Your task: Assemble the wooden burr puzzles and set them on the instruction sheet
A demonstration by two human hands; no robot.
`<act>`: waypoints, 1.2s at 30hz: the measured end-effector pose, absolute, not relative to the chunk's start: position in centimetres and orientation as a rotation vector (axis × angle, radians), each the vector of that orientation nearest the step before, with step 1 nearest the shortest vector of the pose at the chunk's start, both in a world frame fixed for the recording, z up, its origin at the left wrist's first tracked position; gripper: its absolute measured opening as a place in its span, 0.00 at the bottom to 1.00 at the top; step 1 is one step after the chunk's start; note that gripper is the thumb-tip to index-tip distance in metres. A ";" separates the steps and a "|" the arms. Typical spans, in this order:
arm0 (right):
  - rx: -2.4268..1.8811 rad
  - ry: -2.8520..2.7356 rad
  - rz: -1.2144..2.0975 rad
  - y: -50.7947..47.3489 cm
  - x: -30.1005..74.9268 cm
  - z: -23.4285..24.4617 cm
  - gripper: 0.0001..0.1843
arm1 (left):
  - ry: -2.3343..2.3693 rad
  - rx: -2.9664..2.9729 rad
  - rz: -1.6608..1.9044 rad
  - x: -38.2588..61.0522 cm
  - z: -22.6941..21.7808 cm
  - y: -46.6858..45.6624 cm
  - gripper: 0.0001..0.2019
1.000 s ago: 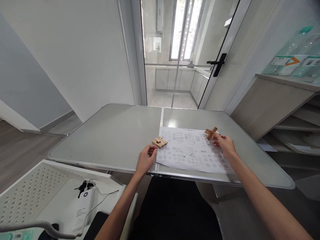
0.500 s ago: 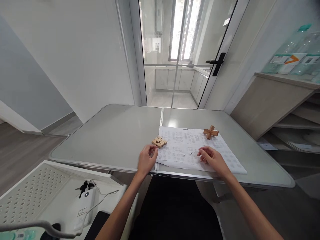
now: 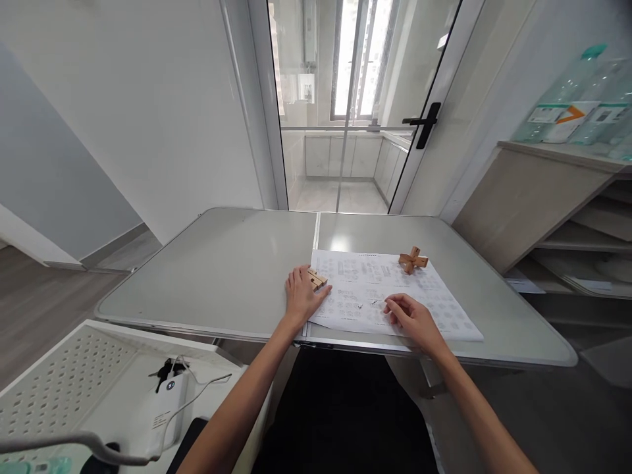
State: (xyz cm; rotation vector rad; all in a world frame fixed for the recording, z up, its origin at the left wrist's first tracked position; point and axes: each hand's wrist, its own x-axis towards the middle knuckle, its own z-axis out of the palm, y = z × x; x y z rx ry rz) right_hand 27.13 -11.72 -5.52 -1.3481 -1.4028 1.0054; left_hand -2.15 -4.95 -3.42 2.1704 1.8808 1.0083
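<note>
My left hand [image 3: 302, 293] lies over the left side of a flat group of light wooden puzzle pieces [image 3: 318, 280], fingers stretched out behind them and thumb spread in front. It partly covers the pieces, which rest at the left edge of a printed sheet [image 3: 345, 322]. My right hand [image 3: 409, 319] hovers low over or rests on the sheet, its fingers loosely curled and slightly apart; nothing shows in them. Beyond it, a darker brown wooden cross-shaped puzzle [image 3: 413, 261] stands on the sheet's far right part. Small dark marks show on the paper between my hands.
The grey table [image 3: 222, 270] has a metal seam down its middle. At lower left, a white perforated tray [image 3: 74, 368] holds a white power bank [image 3: 169, 401], keys [image 3: 165, 375] and cables. Plastic bottles [image 3: 557, 99] stand on a shelf at right, and a glass door is ahead.
My left hand has moved right and forward from beside the light wooden pieces to over them, its fingers opening out. My right hand has barely moved.
</note>
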 end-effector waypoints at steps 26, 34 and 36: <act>-1.368 -1.442 0.949 -11.7 27.0 -5.8 0.28 | 1.789 2.172 1.075 -2.8 -4.7 -4.5 0.34; -1.376 -1.444 0.938 -11.6 26.9 -5.9 0.27 | 1.760 2.092 1.150 -3.2 -4.8 -4.5 0.33; -1.381 -1.442 0.946 -11.6 27.0 -6.1 0.27 | 1.770 2.068 1.151 -3.3 -4.8 -4.4 0.33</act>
